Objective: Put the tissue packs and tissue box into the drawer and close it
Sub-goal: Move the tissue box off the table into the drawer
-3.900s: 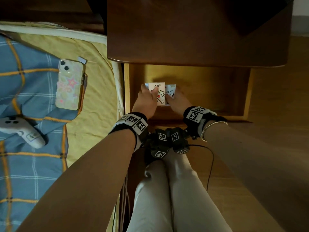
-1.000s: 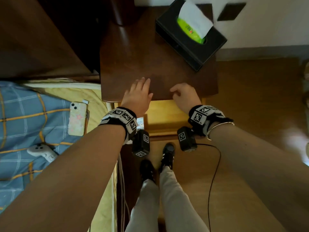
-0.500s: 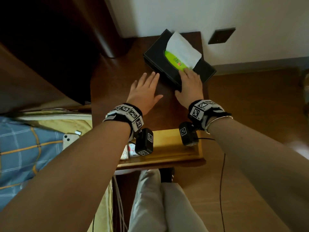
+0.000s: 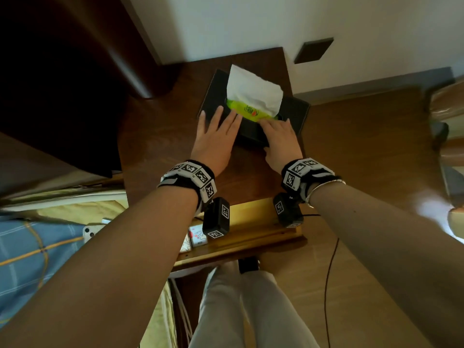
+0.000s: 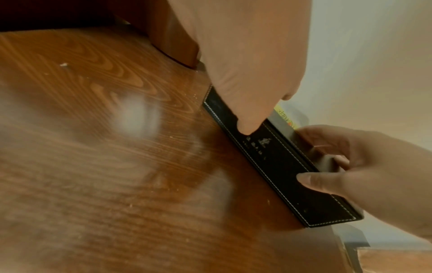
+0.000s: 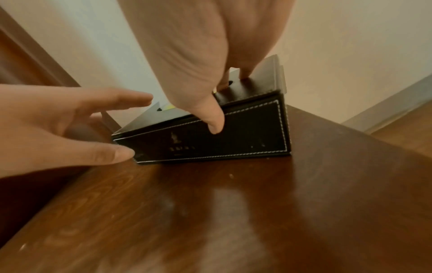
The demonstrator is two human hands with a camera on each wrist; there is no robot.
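Observation:
A black stitched tissue box [image 4: 293, 109] with a white tissue sticking out lies askew on the dark nightstand top [image 4: 163, 136]. My right hand [image 4: 276, 131] grips its near right part, thumb on the side face [image 6: 215, 125] and fingers on the lid. My left hand [image 4: 218, 126] lies on the left part with straight, spread fingers; its thumb [image 5: 247, 127] touches the box's side [image 5: 280, 166]. Below, the drawer [image 4: 251, 237] stands open, with small printed tissue packs [image 4: 197, 234] at its left end, partly hidden by my wrist camera.
A bed with a blue checked blanket [image 4: 30, 247] and a phone [image 4: 89, 232] borders the nightstand on the left. My legs [image 4: 238, 310] stand before the drawer front. A black cable [image 4: 329, 272] trails over the wooden floor. The wall rises right behind the box.
Both hands rose from the drawer, where they set down tissue packs, to the nightstand top. The right hand reached the box first; the left has now come onto it too.

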